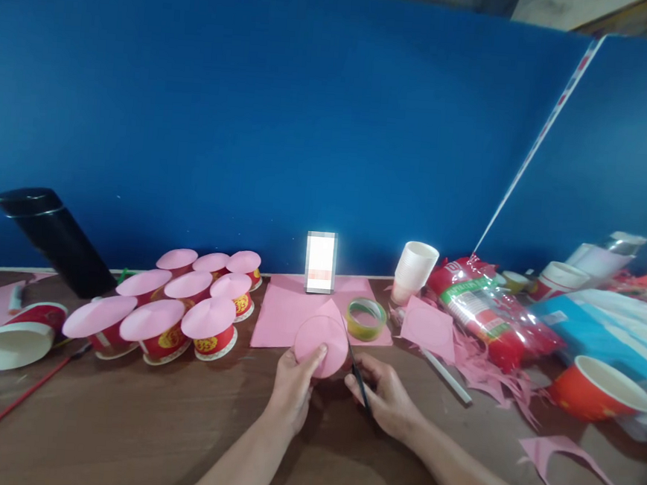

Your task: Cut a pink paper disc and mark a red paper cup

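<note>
My left hand (295, 378) is closed on a pink paper piece (324, 341), its thumb pressed flat on top. The piece is mostly a round disc, with a pointed bit of paper sticking up at its far edge. In my right hand (382, 393) are dark scissors (358, 376), their blades along the right edge of the paper. Whether the blades are apart I cannot tell. Beyond my hands lie pink paper sheets (273, 313), with a roll of green tape (366, 319) resting on their right side.
Left, several red paper cups (215, 342) carry pink cone tops, near a black flask (55, 240), a lying cup (13, 345) and a red brush (37, 388). Right are stacked white cups (414, 268), paper scraps (492, 375), a red package (486, 308) and an orange cup (597, 391).
</note>
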Demonstrator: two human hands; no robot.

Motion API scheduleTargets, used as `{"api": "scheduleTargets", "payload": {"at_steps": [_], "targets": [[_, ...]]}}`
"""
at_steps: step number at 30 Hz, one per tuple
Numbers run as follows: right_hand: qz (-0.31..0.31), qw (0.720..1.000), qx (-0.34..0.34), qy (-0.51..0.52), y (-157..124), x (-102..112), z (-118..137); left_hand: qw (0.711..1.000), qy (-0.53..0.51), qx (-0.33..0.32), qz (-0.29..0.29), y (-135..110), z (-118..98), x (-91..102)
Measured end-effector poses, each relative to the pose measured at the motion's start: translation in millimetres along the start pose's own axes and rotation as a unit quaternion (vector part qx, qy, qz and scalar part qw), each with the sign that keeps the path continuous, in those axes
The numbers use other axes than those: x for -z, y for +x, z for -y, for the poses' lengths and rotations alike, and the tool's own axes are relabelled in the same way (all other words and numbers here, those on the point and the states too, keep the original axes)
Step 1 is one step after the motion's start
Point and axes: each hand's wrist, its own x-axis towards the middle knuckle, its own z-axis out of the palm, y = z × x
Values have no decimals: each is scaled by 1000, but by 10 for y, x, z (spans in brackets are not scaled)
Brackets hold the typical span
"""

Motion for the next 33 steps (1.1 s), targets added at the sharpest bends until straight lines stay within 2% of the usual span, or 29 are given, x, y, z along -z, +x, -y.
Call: {"api": "scheduleTargets", "payload": {"at_steps": [8, 33], "targets": [[12, 1000, 3, 17, 5, -1, 22, 1000, 0, 2, 6, 13, -6, -6], [-7, 1000, -3, -17, 2, -5, -28, 1000, -11, -2, 2, 13, 8, 3]]}}
